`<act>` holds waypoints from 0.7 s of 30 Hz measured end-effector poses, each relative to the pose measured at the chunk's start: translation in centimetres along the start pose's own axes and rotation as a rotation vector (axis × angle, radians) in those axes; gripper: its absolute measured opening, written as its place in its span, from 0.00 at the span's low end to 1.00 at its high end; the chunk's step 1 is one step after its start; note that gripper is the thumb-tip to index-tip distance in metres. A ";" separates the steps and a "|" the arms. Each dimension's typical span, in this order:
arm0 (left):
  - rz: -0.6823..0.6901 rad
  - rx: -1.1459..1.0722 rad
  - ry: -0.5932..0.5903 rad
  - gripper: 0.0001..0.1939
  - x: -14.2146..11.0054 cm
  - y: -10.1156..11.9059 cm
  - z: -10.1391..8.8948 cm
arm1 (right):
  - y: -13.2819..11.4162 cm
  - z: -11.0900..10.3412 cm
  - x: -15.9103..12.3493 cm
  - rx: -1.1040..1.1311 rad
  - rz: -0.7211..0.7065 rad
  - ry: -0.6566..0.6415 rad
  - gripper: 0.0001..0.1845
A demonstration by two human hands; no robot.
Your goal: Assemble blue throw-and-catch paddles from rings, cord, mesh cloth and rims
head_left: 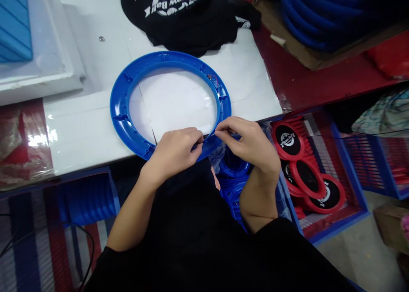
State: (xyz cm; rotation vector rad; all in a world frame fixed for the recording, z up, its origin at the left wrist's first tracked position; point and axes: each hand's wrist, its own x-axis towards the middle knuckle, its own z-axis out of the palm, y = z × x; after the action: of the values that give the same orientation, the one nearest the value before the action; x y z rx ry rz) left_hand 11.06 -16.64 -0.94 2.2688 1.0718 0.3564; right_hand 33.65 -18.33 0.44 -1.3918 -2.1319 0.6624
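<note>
A blue plastic ring [119, 96] lies on the white-covered table, its ribbed hollow side facing up. Inside its channel at the right sits a small electronic part [212, 79] with a thin red wire. My left hand [179, 150] rests over the near rim, thumb and forefinger pinched together. Just right of it, at the same rim, my right hand [244, 139] also pinches with its fingertips. A thin dark sliver shows between the two pinches, too small to name. Beyond the ring lies black fabric [191, 21] with white "Throw Ball" print.
A small shiny piece [101, 39] lies at the table's left. White foam box [60, 76] stands far left. A cardboard box [306, 57] of blue rings is at upper right. Red-rimmed discs [308, 179] fill a crate at lower right; blue rings [234, 164] sit below the table edge.
</note>
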 end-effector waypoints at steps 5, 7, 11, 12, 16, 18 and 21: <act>0.006 -0.026 -0.006 0.06 0.0 -0.2 0.0 | 1.1 -0.2 0.9 -0.005 -0.020 0.004 0.06; 0.008 -0.028 -0.003 0.06 0.0 -0.2 0.0 | 1.4 0.1 0.9 -0.004 -0.019 0.023 0.06; 0.000 -0.006 -0.001 0.07 0.0 0.1 0.0 | 1.6 0.9 0.2 -0.035 -0.001 0.112 0.04; -0.006 0.004 0.000 0.07 0.0 0.2 0.0 | 1.6 1.2 0.0 -0.040 0.000 0.137 0.04; -0.029 0.051 0.013 0.07 -0.1 0.6 0.1 | 1.7 1.5 -0.6 -0.049 -0.016 0.163 0.05; -0.029 0.077 0.019 0.07 -0.2 0.8 0.2 | 1.6 1.5 -0.7 -0.055 -0.017 0.155 0.05; -0.018 0.117 0.031 0.08 -0.4 0.8 0.4 | 1.2 1.6 -0.6 -0.135 -0.031 0.142 0.06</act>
State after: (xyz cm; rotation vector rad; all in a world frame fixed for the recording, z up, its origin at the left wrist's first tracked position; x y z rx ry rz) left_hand 11.50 -17.47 -0.80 2.3613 1.1558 0.3308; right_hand 33.71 -18.66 -1.62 -1.4279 -2.1131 0.4015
